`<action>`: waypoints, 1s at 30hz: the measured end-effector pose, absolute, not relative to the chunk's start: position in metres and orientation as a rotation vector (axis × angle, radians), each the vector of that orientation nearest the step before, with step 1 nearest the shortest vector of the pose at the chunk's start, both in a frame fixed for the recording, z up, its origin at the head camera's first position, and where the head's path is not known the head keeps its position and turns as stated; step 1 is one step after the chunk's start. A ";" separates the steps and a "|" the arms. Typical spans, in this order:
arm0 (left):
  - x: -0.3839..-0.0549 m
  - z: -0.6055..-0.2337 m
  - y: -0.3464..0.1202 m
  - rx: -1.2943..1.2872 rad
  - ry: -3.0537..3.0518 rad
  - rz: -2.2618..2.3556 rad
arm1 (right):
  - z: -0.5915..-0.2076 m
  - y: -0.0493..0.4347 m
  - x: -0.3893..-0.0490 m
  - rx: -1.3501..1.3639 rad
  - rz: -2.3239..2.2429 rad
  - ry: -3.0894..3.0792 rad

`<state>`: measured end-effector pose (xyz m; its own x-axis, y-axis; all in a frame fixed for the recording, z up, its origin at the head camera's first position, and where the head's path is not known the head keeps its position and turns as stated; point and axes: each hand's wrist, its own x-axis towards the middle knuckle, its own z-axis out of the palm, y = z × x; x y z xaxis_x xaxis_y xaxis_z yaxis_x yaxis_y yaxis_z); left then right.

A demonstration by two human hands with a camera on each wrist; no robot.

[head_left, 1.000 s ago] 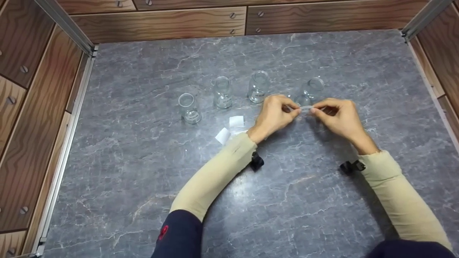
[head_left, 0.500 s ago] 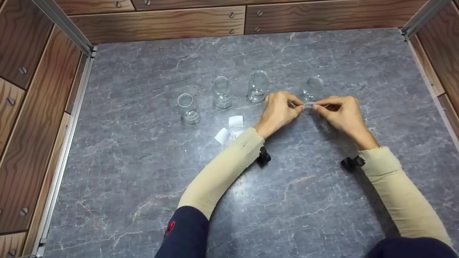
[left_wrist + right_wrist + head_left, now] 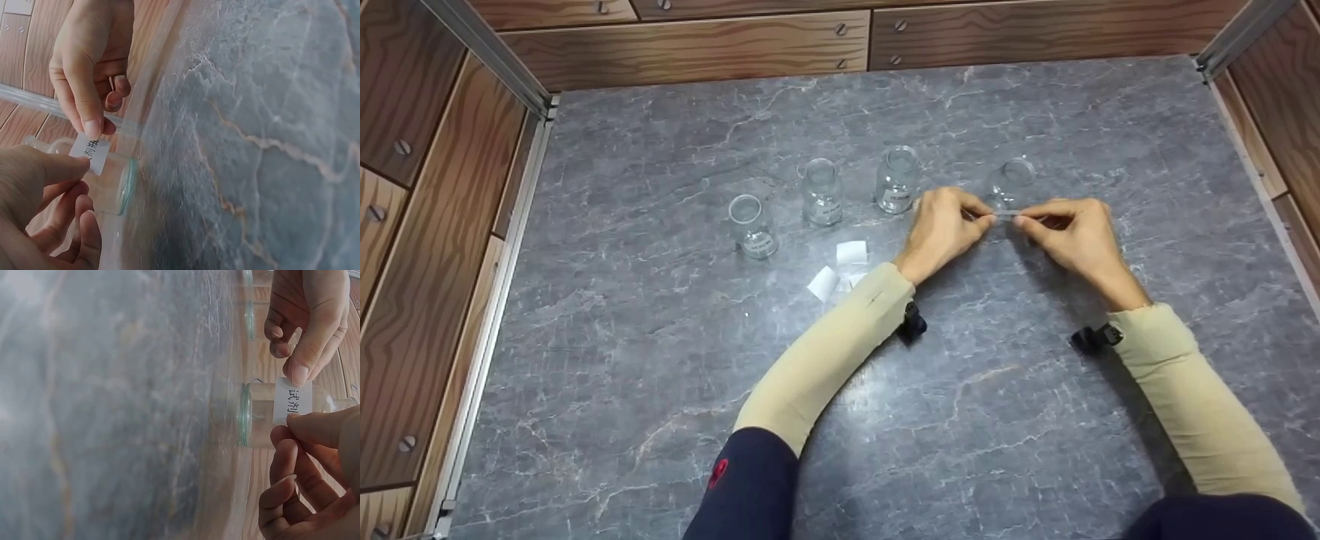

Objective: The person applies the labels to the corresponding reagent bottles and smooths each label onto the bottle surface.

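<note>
A small white label point(image 3: 285, 402) with handwritten characters is stretched between both hands. My left hand point(image 3: 949, 225) pinches one end between thumb and fingers, and my right hand point(image 3: 1076, 236) pinches the other end the same way. Right behind the label stands a clear glass bottle point(image 3: 1011, 176), upright on the table; the label overlaps its lower wall in both wrist views. In the left wrist view the label point(image 3: 100, 160) faces the camera, its writing partly covered by the thumbs.
Left of the hands, three more clear glass bottles stand in a loose row: one point(image 3: 898, 180) nearest, one point(image 3: 822, 191) in the middle, one point(image 3: 754, 225) farthest left. White paper pieces point(image 3: 852, 252) lie by the left forearm. Wood-patterned panels point(image 3: 690, 56) border the grey table point(image 3: 660, 360).
Both hands have moved slightly forward with the label, closer to the bottle. The left hand has also shifted a little to the right. The bottles stay in place.
</note>
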<state>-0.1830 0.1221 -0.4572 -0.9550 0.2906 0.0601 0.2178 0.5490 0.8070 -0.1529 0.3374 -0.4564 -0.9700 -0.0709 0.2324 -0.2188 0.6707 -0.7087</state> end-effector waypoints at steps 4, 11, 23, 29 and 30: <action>-0.183 -0.458 0.121 0.466 2.721 1.368 | -0.457 0.338 -0.153 0.236 1.180 -2.694; -0.184 -0.456 0.119 0.466 2.736 1.356 | -0.457 0.337 -0.154 0.239 1.182 -2.683; -0.207 -0.452 0.123 0.736 2.647 1.121 | -0.460 0.338 -0.156 0.261 1.199 -2.675; -0.215 -0.457 0.123 0.783 2.587 1.122 | -0.461 0.338 -0.157 0.250 1.218 -2.667; -0.215 -0.458 0.123 0.782 2.584 1.130 | -0.461 0.338 -0.157 0.250 1.220 -2.670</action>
